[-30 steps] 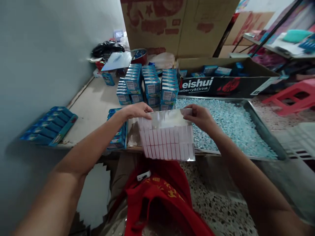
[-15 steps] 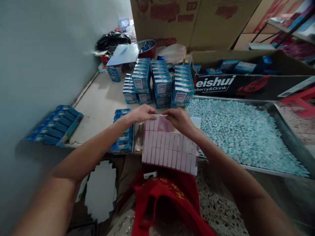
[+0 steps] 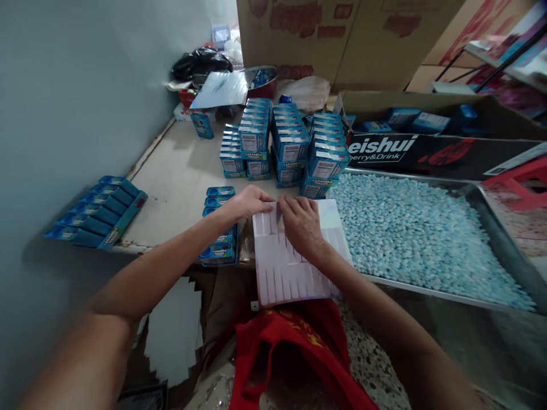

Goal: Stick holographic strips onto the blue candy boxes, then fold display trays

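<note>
A white sheet of small rectangular stickers (image 3: 290, 273) lies tilted over the front edge of the low table (image 3: 179, 182). My left hand (image 3: 250, 202) grips its top left corner, fingers closed. My right hand (image 3: 301, 222) rests on the upper middle of the sheet, with its fingertips pinched at the top row of stickers. Just beyond my hands stand stacks of small blue boxes (image 3: 284, 142). To the right lies a metal tray (image 3: 504, 250) full of light blue candies (image 3: 410, 228).
A row of blue boxes (image 3: 217, 228) lies left of the sheet, and a flat blue pack (image 3: 96, 213) sits at the table's left corner. A black carton (image 3: 436, 151) holds more boxes behind the tray. Red cloth (image 3: 290, 359) covers my lap. Big cardboard boxes (image 3: 342, 40) stand behind.
The sticker sheet has come down from being held up to lying nearly flat on the table edge. My right hand moved from its top right corner to the top middle, near my left hand.
</note>
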### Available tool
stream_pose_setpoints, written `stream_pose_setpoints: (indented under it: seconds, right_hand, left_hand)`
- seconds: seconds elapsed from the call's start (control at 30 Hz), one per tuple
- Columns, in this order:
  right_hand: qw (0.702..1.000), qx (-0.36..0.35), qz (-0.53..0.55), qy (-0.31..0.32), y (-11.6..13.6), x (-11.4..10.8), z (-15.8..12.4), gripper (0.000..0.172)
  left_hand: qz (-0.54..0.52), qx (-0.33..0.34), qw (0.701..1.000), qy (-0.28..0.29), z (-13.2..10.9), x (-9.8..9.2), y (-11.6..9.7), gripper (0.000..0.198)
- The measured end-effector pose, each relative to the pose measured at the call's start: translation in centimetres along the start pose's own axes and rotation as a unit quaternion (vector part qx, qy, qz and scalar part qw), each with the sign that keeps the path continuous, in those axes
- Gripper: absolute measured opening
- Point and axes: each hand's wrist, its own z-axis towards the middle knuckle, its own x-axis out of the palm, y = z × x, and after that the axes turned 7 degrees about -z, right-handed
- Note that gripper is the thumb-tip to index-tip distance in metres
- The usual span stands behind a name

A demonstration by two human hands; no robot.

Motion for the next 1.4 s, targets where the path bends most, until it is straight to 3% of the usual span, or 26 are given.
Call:
stream_pose_setpoints:
  seconds: [0.13, 0.23, 0.33, 0.43, 0.5, 0.57, 0.67, 0.73, 0.83, 0.93, 1.13, 1.27, 1.4]
  right_hand:
    - [1.000, -0.019, 0.005, -0.001, 0.7, 0.9, -1.8, 0.049]
    - [1.000, -0.022, 0.012, -0.017, 0.7, 0.7, -2.7, 0.043]
    - [1.000, -0.003, 0.013, -0.028, 0.5, -0.7, -3.3, 0.030]
    - [0.999, -0.003, -0.001, -0.048, 0.5, -3.7, -3.5, 0.023]
    - [0.998, -0.002, 0.015, -0.065, 0.7, -6.3, -3.0, 0.021]
    - [0.994, 0.041, 0.069, -0.076, 0.7, -8.7, -1.8, 0.018]
    - [0.959, 0.159, 0.228, -0.044, 0.5, -10.6, 1.3, 0.018]
    - [0.904, 0.222, 0.367, 0.002, 0.3, -10.4, 3.4, 0.023]
    - [0.822, 0.258, 0.505, 0.051, 0.6, -9.0, 5.7, 0.026]
    - [0.807, 0.255, 0.528, 0.065, 1.6, -7.6, 6.8, 0.027]
    - [0.788, 0.253, 0.554, 0.090, 3.7, -5.9, 8.2, 0.031]
    - [0.768, 0.281, 0.563, 0.114, 4.7, -4.4, 9.6, 0.031]
    - [0.757, 0.288, 0.569, 0.141, 5.8, -2.7, 11.2, 0.031]
  left_hand:
    - [-0.055, -0.058, 0.996, 0.036, 0.3, -0.2, 0.5, 0.016]
    - [-0.047, -0.064, 0.996, 0.031, 0.7, -0.4, 0.8, 0.015]
    - [0.012, -0.042, 0.999, 0.021, 1.3, -0.5, 0.8, 0.018]
    - [0.116, -0.021, 0.993, 0.016, 2.2, -0.2, 0.6, 0.021]
    - [0.173, 0.005, 0.985, 0.024, 2.9, 0.1, 0.5, 0.023]
    - [0.207, 0.072, 0.976, 0.006, 3.2, 0.2, 0.3, 0.028]
    - [0.155, 0.198, 0.961, -0.117, 2.4, -0.8, 0.2, 0.030]
    - [0.017, 0.207, 0.964, -0.164, 0.7, -2.0, 0.5, 0.019]
    - [-0.227, 0.127, 0.961, -0.091, -2.5, -3.7, 1.6, 0.048]
    - [-0.363, 0.092, 0.926, -0.040, -5.2, -4.2, 2.7, 0.061]
    - [-0.370, 0.069, 0.912, -0.161, -6.4, -4.7, 4.2, 0.038]
    - [-0.386, 0.050, 0.904, -0.175, -6.3, -6.8, 5.3, 0.034]
    - [-0.329, 0.035, 0.927, -0.174, -6.2, -9.7, 5.8, 0.031]
